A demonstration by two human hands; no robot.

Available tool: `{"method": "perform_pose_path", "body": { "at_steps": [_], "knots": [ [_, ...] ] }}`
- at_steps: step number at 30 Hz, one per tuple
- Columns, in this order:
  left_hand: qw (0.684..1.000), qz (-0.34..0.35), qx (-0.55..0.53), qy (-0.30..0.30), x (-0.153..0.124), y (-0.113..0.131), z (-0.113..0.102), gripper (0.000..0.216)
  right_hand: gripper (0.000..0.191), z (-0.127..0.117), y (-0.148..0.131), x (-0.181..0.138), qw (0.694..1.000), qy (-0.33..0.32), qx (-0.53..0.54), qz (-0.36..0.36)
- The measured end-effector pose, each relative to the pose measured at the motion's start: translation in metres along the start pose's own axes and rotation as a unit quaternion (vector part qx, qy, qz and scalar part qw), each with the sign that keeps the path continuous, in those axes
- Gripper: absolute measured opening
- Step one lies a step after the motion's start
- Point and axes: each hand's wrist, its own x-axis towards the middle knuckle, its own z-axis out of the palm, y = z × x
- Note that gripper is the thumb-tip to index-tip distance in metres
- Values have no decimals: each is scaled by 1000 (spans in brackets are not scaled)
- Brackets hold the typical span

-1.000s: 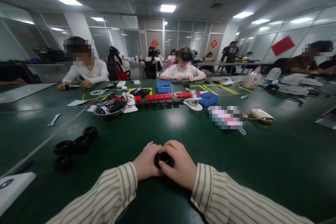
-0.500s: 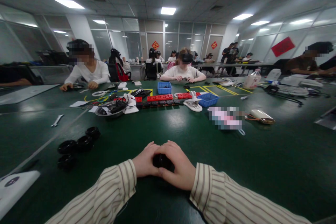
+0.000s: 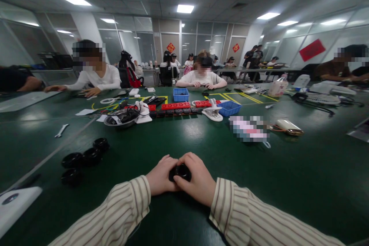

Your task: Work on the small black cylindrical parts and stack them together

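Observation:
A glossy black, round part with a hollow centre (image 3: pixel 183 173) is between my two hands, just above or on the green table. My left hand (image 3: pixel 162 175) is closed around its left side. My right hand (image 3: pixel 198 178) wraps over its right side, with the thumb across the near edge and the fingers arched over the far edge. The hands meet at the front and hide most of the part's outer wall. To the left lie several similar black round parts (image 3: pixel 91 156) grouped on the table.
An open-end wrench (image 3: pixel 61 130) lies at the left. Farther back stand a metal bowl of cables (image 3: pixel 122 123), a red and black strip (image 3: pixel 175 106), blue bins (image 3: pixel 230 108) and a white clip stand (image 3: pixel 212 111). A power bank (image 3: pixel 288 127) lies right. People sit across the table.
The black part has tilted in my hands, so its hollow opening now shows. My right hand's fingers have shifted slightly. The person at the far left has spread their arms.

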Motion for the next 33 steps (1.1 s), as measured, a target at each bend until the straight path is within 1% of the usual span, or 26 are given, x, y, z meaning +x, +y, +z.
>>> {"method": "perform_pose_path", "body": {
  "at_steps": [2, 6, 8, 10, 12, 14, 17, 20, 22, 26, 29, 31, 33],
  "knots": [
    [1000, -2, -8, 1, -1, -1, -1, 40, 23, 0, 1, 0, 999, -14, 25, -35],
    [1000, 2, -5, -13, -2, -2, -2, 36, 35, -2, 3, 0, 991, -39, 79, -101],
    [1000, 7, -9, -15, -2, -3, -3, 39, 41, -3, 3, -1, 989, -43, 89, -114],
    [1000, 6, -16, -18, -2, -4, -3, 46, 44, -4, 2, -2, 988, -45, 92, -116],
    [999, 4, -26, -22, -3, -4, -3, 55, 44, -5, 1, -2, 990, -39, 88, -99],
    [999, 3, -32, -19, -3, -2, -3, 58, 43, -5, 1, -2, 994, -21, 78, -68],
    [1000, 0, -3, 31, -6, 6, -3, 52, 40, -2, 3, -3, 998, 8, 62, -18],
    [995, -21, 46, 86, -10, 15, 0, 51, 32, 5, 6, -4, 998, 24, 61, 12],
    [992, -41, 67, 99, -13, 19, 5, 46, 28, 11, 6, -5, 998, 30, 59, 23],
    [985, -84, 99, 112, -18, 18, 12, 27, 23, 17, 0, -5, 998, 30, 40, 39],
    [988, -85, 80, 97, -23, 17, 9, 26, 18, 14, -5, -4, 999, 16, 39, 18],
    [994, -75, 42, 63, -26, 17, 3, 25, 18, 10, -7, -4, 998, -4, 54, -27],
    [997, -71, 11, 26, -29, 17, -2, 22, 23, 8, -8, -4, 994, -27, 79, -74]
  ]
}}
